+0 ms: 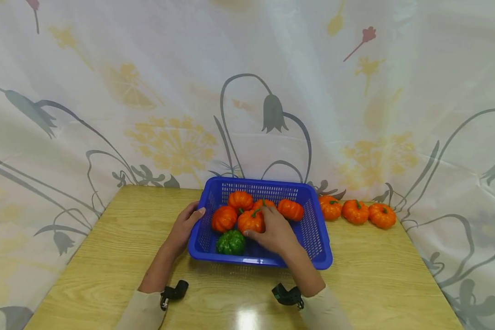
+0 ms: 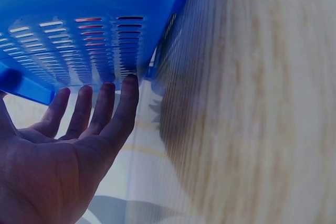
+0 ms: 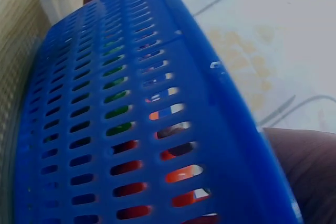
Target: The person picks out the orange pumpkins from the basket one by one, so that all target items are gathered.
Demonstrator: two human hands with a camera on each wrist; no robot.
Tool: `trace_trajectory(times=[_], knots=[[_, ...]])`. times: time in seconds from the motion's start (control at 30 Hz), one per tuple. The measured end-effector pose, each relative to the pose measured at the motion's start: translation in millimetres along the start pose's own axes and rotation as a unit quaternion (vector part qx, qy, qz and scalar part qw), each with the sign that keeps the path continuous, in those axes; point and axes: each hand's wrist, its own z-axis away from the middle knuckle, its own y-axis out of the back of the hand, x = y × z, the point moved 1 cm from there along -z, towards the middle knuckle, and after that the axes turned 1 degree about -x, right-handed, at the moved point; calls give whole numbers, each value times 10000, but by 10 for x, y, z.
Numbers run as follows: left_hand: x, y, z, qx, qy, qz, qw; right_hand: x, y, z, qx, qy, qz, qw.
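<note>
A blue plastic basket [image 1: 261, 261] with slotted walls stands on the table. My left hand [image 1: 183, 228] grips its left side, thumb over the rim and fingers [image 2: 107, 106] against the outer wall. Reaching in over the front rim, my right hand [image 1: 278, 231] holds an orange toy pumpkin [image 1: 250, 222] between thumb and fingers. A green pumpkin [image 1: 231, 243] lies in front of it. Other orange pumpkins lie around it in the basket: one at left [image 1: 224, 219], one behind [image 1: 240, 200], one at right [image 1: 290, 210], and another [image 1: 265, 204] partly hidden by my right hand.
Three more orange pumpkins stand in a row on the wooden table [image 1: 119, 243], right of the basket; the nearest pumpkin [image 1: 330, 208] is close to its wall. A patterned curtain [image 1: 177, 91] hangs behind the table and along both sides.
</note>
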Motion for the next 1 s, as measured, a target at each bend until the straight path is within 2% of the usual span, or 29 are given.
trace_trajectory(times=[0.4, 0.67, 1.0], knots=[[12, -4, -4, 21, -23, -8, 10000, -2, -26, -11, 275, 263, 226, 9990], [6, 2, -9, 45, -6, 16, 10000, -23, 7, 11, 398, 181, 135, 9990], [16, -18, 8, 105, 14, -107, 9999, 6, 88, 117, 562, 277, 73, 9980]])
